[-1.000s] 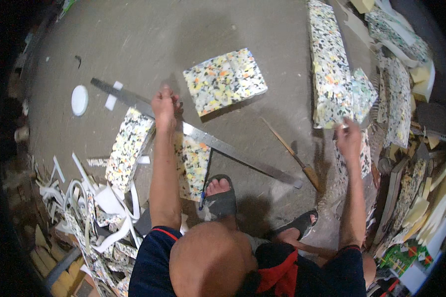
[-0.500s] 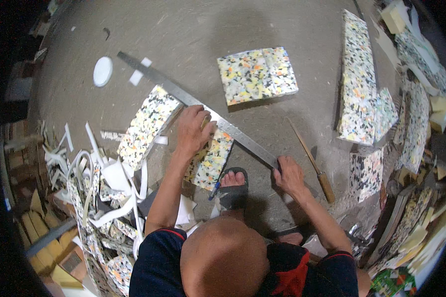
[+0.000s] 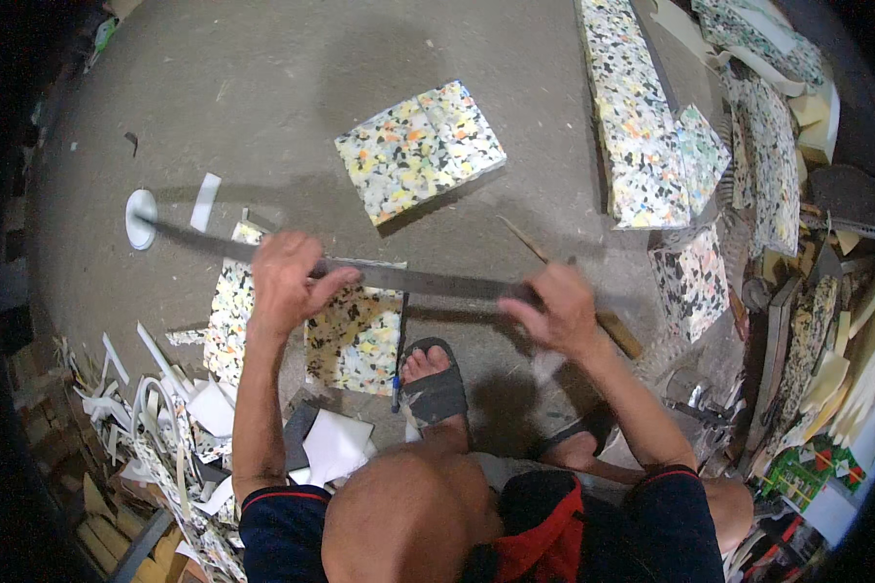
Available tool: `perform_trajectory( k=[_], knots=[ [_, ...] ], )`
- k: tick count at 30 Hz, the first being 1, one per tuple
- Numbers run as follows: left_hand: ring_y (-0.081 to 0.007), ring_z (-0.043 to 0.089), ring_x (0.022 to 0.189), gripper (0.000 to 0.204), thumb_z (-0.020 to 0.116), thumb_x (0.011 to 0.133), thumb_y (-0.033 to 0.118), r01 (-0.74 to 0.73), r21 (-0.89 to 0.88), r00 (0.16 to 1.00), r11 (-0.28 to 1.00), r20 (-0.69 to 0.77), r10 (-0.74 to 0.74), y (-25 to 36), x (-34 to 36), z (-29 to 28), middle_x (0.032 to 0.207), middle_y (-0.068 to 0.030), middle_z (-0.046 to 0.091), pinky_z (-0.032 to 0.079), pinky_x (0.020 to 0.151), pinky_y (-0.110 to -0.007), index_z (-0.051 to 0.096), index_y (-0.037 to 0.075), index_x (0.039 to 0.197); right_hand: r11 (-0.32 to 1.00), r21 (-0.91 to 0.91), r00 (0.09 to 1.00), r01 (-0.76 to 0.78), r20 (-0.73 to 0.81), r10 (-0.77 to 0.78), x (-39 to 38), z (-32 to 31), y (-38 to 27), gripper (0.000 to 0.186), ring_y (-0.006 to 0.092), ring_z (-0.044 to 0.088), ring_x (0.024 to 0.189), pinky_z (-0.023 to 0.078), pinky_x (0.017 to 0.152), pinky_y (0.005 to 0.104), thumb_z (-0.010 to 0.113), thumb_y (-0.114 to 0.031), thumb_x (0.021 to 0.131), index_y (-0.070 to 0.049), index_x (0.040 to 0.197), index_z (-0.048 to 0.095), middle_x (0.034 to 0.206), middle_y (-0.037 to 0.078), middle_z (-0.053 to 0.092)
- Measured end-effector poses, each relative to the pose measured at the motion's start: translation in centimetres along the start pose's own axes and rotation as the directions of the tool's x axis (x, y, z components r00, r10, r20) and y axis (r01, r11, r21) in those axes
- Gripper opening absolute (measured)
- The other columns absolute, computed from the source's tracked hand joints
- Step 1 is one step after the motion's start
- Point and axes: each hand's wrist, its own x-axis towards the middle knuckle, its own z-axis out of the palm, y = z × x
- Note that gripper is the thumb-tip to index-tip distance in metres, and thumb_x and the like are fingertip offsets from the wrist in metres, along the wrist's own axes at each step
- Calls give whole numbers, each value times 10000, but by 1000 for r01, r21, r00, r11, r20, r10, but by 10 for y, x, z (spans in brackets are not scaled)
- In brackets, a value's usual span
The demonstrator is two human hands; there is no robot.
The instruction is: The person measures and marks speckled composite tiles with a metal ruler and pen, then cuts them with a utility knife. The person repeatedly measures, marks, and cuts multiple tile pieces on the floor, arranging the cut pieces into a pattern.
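A long metal ruler is raised above the floor, blurred by motion, with its far left end over a white disc. My left hand grips it left of its middle, thumb along the near side. My right hand is closed round its right end. Beneath the ruler lies a speckled foam block, partly shaded. Another speckled foam block lies to its left, partly covered by my left hand. A blue pen touches the near block's right edge, beside my sandalled foot.
A foam block lies farther ahead. Behind my right hand is a long knife with a wooden handle, partly hidden. Long foam slabs and a smaller block lie right. Foam strips and scraps heap up at left, more offcuts at far right.
Both hands have lifted the ruler off the foam block and turned it from a steep diagonal to nearly level across the view. The view itself has shifted and turned.
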Motion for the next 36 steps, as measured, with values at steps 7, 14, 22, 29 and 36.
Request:
perform_trajectory(
  k=[7, 14, 22, 29, 36],
  knots=[
    [-308, 467, 538, 563, 769, 855, 505, 420, 225, 897, 879, -247, -366, -47, -22, -58, 606, -136, 519, 385, 545, -418, 533, 24, 682, 997, -17, 890, -75, -452, 60, 55, -51, 12, 348, 323, 643, 1023, 523, 890, 430, 778, -131, 837, 3, 1142, 676, 1144, 183, 664],
    [-183, 395, 568, 575, 738, 893, 478, 759, 152, 650, 633, -230, -724, -98, -99, -58, 557, -100, 451, 378, 536, -381, 562, -37, 707, 783, 199, 770, -589, -154, 619, 53, -5, 66, 328, 282, 708, 785, 567, 716, 395, 769, -174, 868, 31, 1115, 703, 1048, 222, 715],
    [-209, 454, 552, 561, 740, 871, 492, 776, 87, 623, 624, -259, -739, -96, -127, -42, 572, -157, 561, 441, 572, -411, 647, -44, 734, 838, 237, 863, -492, 2, 506, 86, 49, 55, 417, 365, 730, 864, 572, 782, 433, 784, -232, 849, 54, 1136, 688, 1040, 272, 717],
    [-143, 417, 561, 612, 746, 875, 513, 837, 33, 543, 546, -169, -822, -109, -106, -61, 541, -56, 484, 370, 513, -371, 579, -29, 644, 836, 84, 827, -543, -118, 549, 156, 86, 53, 614, 279, 732, 794, 565, 714, 387, 798, -348, 844, 97, 1231, 626, 965, 249, 733],
    [-118, 427, 556, 546, 777, 866, 460, 829, -57, 550, 556, -93, -830, -100, -106, -62, 543, -16, 479, 350, 496, -343, 622, -22, 662, 767, 226, 787, -600, -3, 617, 154, 122, 114, 419, 222, 686, 661, 558, 607, 368, 772, -243, 859, 77, 1096, 644, 881, 168, 720]
  ],
)
